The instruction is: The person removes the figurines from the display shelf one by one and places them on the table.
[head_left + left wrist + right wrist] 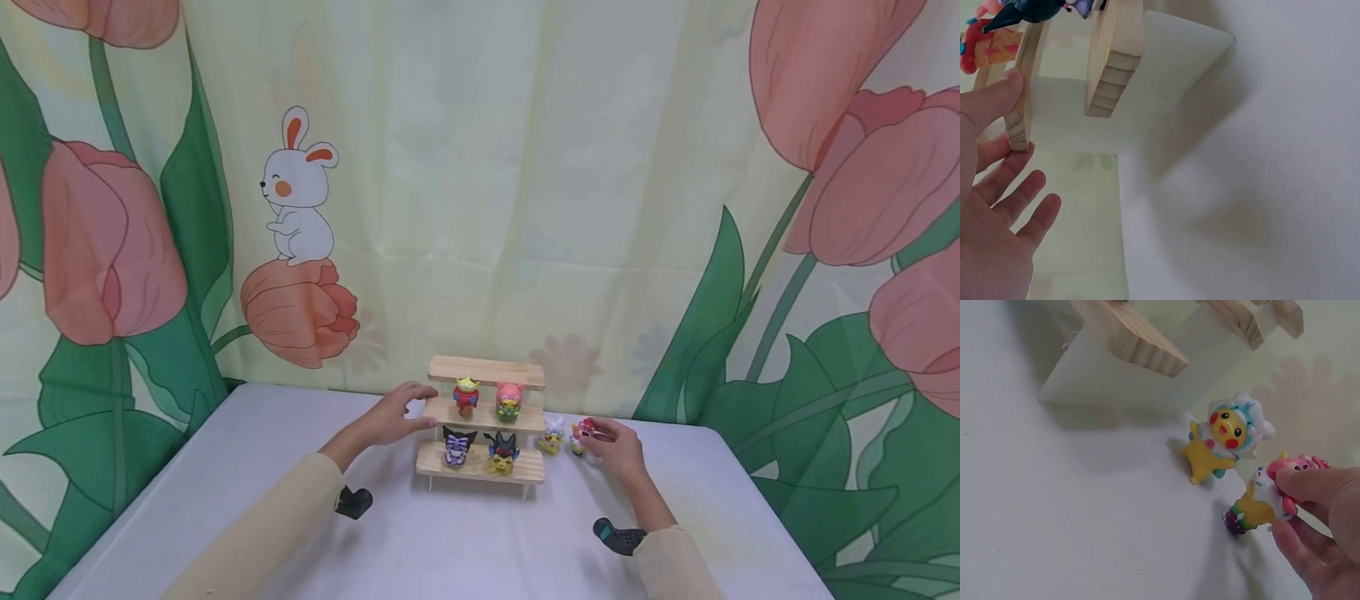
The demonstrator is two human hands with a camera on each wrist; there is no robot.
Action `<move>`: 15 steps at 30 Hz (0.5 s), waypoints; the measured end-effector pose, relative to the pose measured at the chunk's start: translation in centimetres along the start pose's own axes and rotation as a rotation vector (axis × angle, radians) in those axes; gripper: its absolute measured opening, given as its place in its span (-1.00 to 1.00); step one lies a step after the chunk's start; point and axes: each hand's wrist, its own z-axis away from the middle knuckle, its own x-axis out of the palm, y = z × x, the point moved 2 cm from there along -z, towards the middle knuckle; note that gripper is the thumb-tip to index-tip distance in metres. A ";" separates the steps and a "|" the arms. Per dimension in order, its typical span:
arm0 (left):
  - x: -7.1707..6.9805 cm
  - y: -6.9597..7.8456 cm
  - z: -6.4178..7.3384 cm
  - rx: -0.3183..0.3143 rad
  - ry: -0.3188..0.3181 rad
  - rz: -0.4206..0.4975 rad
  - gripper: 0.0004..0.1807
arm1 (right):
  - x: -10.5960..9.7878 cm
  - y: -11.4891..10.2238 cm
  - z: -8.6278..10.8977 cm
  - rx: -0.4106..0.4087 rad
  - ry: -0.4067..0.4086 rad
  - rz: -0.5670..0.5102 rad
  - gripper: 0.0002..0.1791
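A wooden tiered display stand with pale side panels stands on the table. My left hand pinches the left end of its middle plank, thumb above and forefinger below, other fingers spread. In my right hand a pink-headed figurine with a yellow cone-like body is pinched between thumb and fingers, tilted, close over the table. Right beside it stands a yellow figurine in a white fluffy hat, just right of the stand.
On the middle plank stand a red-clothed figurine and a pink one. The bottom plank bears a purple figurine and a black-hooded yellow one. A tulip-printed curtain hangs behind the white table.
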 end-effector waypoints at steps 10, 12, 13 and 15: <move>0.1 0.1 0.0 -0.028 0.000 0.018 -0.37 | -0.4 -0.2 0.1 -0.003 -0.009 0.037 -0.42; 0.1 0.1 0.0 -0.031 0.001 0.018 -0.37 | -0.4 -0.2 0.1 -0.012 -0.011 0.037 -0.42; 0.0 0.1 0.0 -0.033 0.002 0.021 -0.37 | -0.4 -0.2 0.1 -0.018 -0.015 0.035 -0.41; 0.0 0.1 0.1 -0.031 0.004 0.021 -0.38 | -0.5 -0.1 0.1 -0.023 -0.017 0.036 -0.40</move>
